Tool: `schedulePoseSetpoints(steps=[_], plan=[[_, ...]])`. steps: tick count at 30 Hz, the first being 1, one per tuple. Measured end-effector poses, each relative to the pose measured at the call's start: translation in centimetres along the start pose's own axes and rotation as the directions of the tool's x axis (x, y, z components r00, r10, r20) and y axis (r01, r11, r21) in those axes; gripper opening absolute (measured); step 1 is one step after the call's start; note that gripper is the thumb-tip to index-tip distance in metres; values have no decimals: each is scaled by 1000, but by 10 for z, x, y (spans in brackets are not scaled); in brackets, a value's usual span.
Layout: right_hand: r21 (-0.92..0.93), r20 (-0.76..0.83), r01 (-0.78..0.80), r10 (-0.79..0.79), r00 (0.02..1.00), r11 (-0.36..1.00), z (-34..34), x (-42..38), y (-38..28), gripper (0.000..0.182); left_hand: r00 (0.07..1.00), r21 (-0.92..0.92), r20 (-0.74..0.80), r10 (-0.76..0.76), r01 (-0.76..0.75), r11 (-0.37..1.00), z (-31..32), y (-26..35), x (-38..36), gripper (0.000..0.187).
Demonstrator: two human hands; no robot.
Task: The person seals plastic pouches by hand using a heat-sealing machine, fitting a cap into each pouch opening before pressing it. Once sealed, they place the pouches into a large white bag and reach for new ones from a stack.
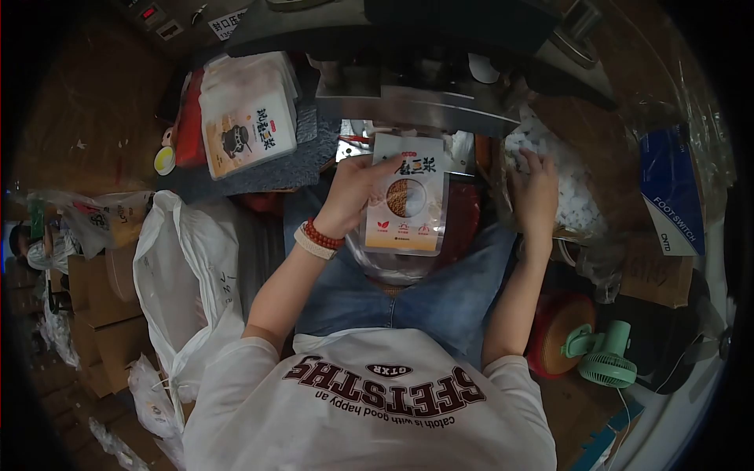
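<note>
My left hand (350, 191), with a red bead bracelet (322, 235) at its wrist, grips the upper left part of a printed pouch (406, 224). The pouch has a round window and hangs over my lap. On the right, my right hand (536, 184) reaches into a pile of small white packets (569, 188), its fingers bent down among them; whether it holds one is hidden. A stack of similar printed pouches (250, 118) lies at the upper left on a dark surface.
A metal machine edge (424, 110) runs across in front of me. At the left stands a big white bag (181, 275). A green fan (609, 357) and a blue and white box (671, 192) are on the right. Cardboard boxes (110, 322) stand far left.
</note>
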State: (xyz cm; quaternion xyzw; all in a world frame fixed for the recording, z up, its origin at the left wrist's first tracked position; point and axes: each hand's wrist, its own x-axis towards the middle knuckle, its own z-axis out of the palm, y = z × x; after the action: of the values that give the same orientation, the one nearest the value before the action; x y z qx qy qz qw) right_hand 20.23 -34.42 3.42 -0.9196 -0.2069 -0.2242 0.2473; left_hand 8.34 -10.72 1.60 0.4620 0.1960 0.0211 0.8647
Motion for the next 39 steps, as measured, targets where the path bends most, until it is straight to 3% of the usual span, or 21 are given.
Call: schedulePoseSetpoints(steps=[4, 7, 8, 9, 10, 12, 13, 14, 15, 16, 17, 19, 22, 24, 27, 31, 32, 34, 35, 37, 39], plan=[[-33, 159, -92, 96, 983, 995, 4, 1, 3, 22, 999, -36, -31, -32, 31, 999, 1, 3, 0, 25], [55, 127, -139, 132, 983, 989, 4, -1, 10, 18, 999, 228, 25, -30, 24, 973, -14, 14, 0, 30], [61, 126, -131, 122, 984, 990, 3, -1, 10, 18, 935, 620, -106, 339, -205, 758, -29, 19, -2, 44], [51, 37, -104, 102, 994, 993, 3, -4, 11, 18, 737, 905, -59, 673, -245, 348, -46, 26, -7, 61], [39, -52, -80, 82, 995, 996, 3, -7, 11, 17, 596, 992, 121, 794, -43, -119, -62, 40, -14, 81], [65, -125, -6, 15, 992, 998, 3, -9, 12, 18, 643, 864, 152, 751, 283, -417, -104, 41, -27, 85], [83, -205, 70, -52, 977, 994, 2, -8, 12, 18, 784, 906, 51, 619, 225, -359, -123, 34, -36, 83], [87, -210, 75, -56, 976, 993, 0, -8, 6, 18, 793, 928, 146, 591, 96, -359, -132, 32, -49, 81], [296, -206, -4, 67, 976, 955, -5, -11, -5, 21, 791, 933, 248, 560, -39, -359, -135, 30, -59, 80], [489, -167, -84, 187, 968, 868, -12, -17, -18, 24, 751, 940, 281, 597, -90, -328, -131, 27, -68, 62], [487, -159, -89, 189, 969, 869, -20, -22, -34, 24, 757, 942, 275, 593, -89, -324, -128, 23, -76, 62], [687, -135, 52, 57, 989, 725, -34, -30, -69, 29, 765, 982, 138, 629, -188, 14, -120, 22, -88, 43], [616, -220, 393, -331, 918, 683, -42, -43, -98, 47, 647, 919, 136, 750, -365, 149, -80, 23, -96, 35], [596, -140, 444, -458, 878, 669, -36, -49, -118, 50, 640, 893, 185, 746, -427, 144, -57, 22, -101, 38], [665, -115, 501, -587, 801, 554, -25, -51, -128, 48, 563, 845, 473, 678, -508, -168, -29, 28, -107, 39], [818, -99, 397, -578, 810, 416, -45, -47, -116, 50, 578, 714, 542, 611, -699, 28, -17, 35, -109, 28], [845, 41, 226, -479, 877, 484, -44, -49, -113, 51, 577, 709, 545, 608, -704, 31, -14, 28, -104, 28], [799, 228, -7, -291, 929, 602, -38, -46, -110, 52, 737, 708, 371, 565, -618, 342, -11, 5, -88, 16], [797, 229, -8, -290, 929, 603, -36, -44, -106, 52, 737, 707, 371, 564, -619, 344, -13, -7, -77, 16], [666, 86, 90, -195, 977, 740, -34, -36, -92, 50, 980, 563, 82, 183, -198, 803, -14, -18, -50, 22], [554, 38, 27, -58, 998, 832, -48, -25, -76, 41, 994, 483, 46, 103, -112, 868, -8, -11, -35, 27]])
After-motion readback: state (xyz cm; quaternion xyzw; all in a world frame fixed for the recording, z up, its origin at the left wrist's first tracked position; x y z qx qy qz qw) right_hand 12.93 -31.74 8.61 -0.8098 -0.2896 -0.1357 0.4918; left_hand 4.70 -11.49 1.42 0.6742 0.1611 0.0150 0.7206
